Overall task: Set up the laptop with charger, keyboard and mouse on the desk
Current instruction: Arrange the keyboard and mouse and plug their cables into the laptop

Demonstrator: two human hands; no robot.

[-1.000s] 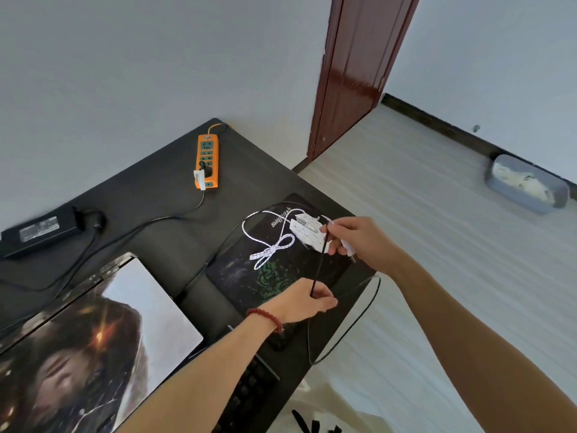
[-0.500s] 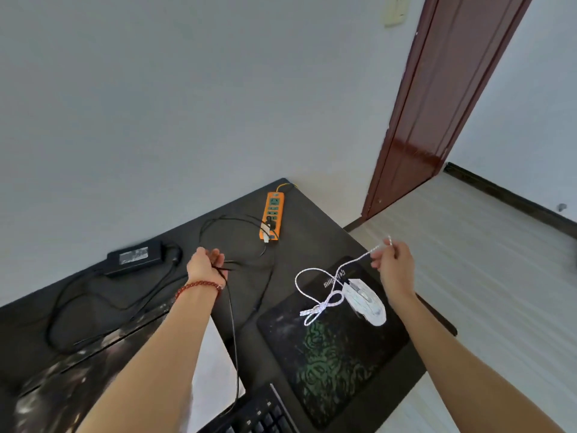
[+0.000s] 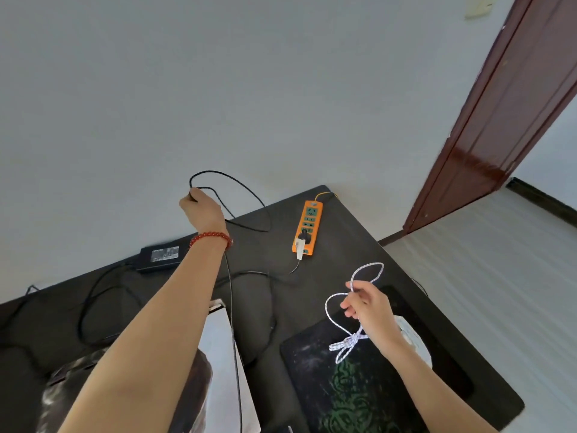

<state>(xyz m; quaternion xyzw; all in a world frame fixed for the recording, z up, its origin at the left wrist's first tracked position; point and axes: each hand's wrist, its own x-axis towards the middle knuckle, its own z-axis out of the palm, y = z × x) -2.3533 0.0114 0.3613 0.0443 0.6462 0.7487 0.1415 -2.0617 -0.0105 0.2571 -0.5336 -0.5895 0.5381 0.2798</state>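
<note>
head view: our left hand (image 3: 203, 210) grips black cable (image 3: 232, 323) raised above the bench (image 3: 359, 245), right hand (image 3: 370, 307) pinches white mouse cable (image 3: 332, 310), laptop (image 3: 218, 339) lying nearer the left.

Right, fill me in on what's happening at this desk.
A person is sorting cables. The left hand holds a black cable lifted high above the desk; the right hand pinches the white braided cable over the mouse pad. One plug sits in the orange power strip.
</note>
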